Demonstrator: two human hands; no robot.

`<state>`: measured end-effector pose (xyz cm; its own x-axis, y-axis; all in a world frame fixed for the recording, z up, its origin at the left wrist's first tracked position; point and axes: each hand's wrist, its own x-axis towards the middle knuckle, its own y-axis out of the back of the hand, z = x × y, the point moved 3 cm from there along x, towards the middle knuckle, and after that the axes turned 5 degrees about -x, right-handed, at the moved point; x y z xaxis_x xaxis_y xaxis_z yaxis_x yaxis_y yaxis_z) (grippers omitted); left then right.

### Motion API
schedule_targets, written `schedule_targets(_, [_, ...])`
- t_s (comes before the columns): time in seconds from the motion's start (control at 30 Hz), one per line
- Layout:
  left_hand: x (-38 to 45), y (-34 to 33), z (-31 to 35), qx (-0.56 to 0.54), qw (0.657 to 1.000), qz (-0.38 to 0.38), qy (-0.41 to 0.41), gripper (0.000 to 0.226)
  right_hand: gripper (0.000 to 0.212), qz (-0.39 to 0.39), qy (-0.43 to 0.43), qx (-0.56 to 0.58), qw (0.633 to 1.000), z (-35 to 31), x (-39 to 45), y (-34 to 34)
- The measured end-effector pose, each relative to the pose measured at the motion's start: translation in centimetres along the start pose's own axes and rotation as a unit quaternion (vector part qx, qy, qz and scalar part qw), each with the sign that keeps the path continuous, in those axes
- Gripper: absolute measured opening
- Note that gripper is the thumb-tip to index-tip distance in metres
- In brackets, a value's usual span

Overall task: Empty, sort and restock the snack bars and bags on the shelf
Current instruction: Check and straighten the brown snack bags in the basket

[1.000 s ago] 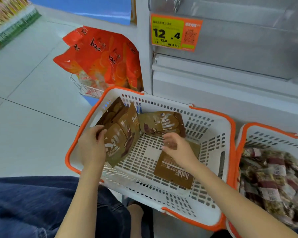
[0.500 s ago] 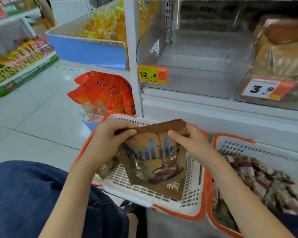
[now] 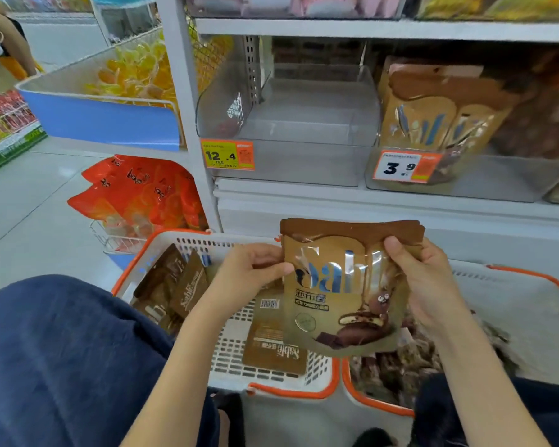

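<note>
A brown and gold cookie bag (image 3: 342,291) is held upright in front of me, above the white basket with an orange rim (image 3: 162,240). My left hand (image 3: 249,272) pinches its left edge and my right hand (image 3: 423,282) grips its right edge. Several more brown bags (image 3: 171,285) lean in the basket's left side, and one (image 3: 275,346) lies flat on its floor. Straight ahead, the clear shelf bin (image 3: 291,117) above the 12.4 price tag (image 3: 228,154) holds nothing. The bin to its right holds matching brown bags (image 3: 433,108).
A second orange-rimmed basket (image 3: 530,285) at right holds dark wrapped snack bars (image 3: 397,372). Orange bags (image 3: 136,195) sit in a wire rack at left. A 3.9 price tag (image 3: 404,167) marks the right bin. A person stands at far upper left (image 3: 4,43). My knees are low in view.
Both hands lifted one brown bag out of the basket and raised it higher, shifted right, facing me. The view tilted up, showing the shelf bins.
</note>
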<state>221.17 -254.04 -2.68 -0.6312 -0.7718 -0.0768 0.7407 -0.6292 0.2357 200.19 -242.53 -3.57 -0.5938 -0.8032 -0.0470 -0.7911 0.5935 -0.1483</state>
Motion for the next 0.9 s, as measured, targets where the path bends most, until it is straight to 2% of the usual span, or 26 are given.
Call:
schedule_targets(0.1, [0.7,-1.8,-0.4,0.013,1.0,-0.001,0.005,0.01,0.039,0.0,0.021,0.0,1.0,0.2,0.2,1.5])
schedule_targets(0.17, [1.2,-2.5,-0.3,0.032,0.999,0.026,-0.009,0.016,0.055,0.012,0.028,0.007,1.0,0.3,0.4,2.0])
schedule_targets(0.23, [1.6,-3.0,-0.1,-0.006,0.999,0.052,-0.003,0.021,0.056,0.012,0.027,0.014,0.999,0.5,0.7,2.7])
schedule_targets(0.3, [2.3,-3.5,-0.1,-0.058,0.996,0.062,0.021,0.015,0.051,0.003,0.011,0.017,1.0,1.1,0.7,4.0])
schedule_targets(0.4, [2.9,-4.2,0.0,-0.073,0.994,0.073,0.035,0.016,0.066,-0.035,-0.031,0.001,0.999,3.1,0.0,5.8])
schedule_targets(0.47, [3.3,-4.5,0.1,-0.082,0.993,0.078,0.036,0.018,0.056,-0.037,-0.044,-0.004,0.998,4.2,-0.3,6.7])
schedule_targets(0.53, [3.6,-4.7,0.5,-0.084,0.992,0.092,0.031,0.021,0.025,-0.006,-0.044,-0.021,0.999,4.5,-0.2,7.1])
schedule_targets(0.57, [3.8,-4.7,0.7,-0.081,0.992,0.098,0.025,0.022,0.017,0.016,-0.043,-0.034,0.998,4.3,-0.1,7.3])
schedule_targets(0.67, [4.7,-5.0,2.0,-0.072,0.994,0.077,-0.009,0.024,0.017,0.072,-0.021,-0.06,0.995,2.7,0.3,7.9])
schedule_targets(0.8, [6.1,-6.8,5.9,-0.08,0.994,0.024,-0.07,0.023,0.019,0.146,0.066,-0.085,0.983,-1.9,1.0,9.2])
schedule_targets(0.9, [8.5,-9.0,9.5,-0.049,0.991,0.017,-0.127,0.013,0.013,0.206,0.126,-0.118,0.963,-5.8,2.5,12.2])
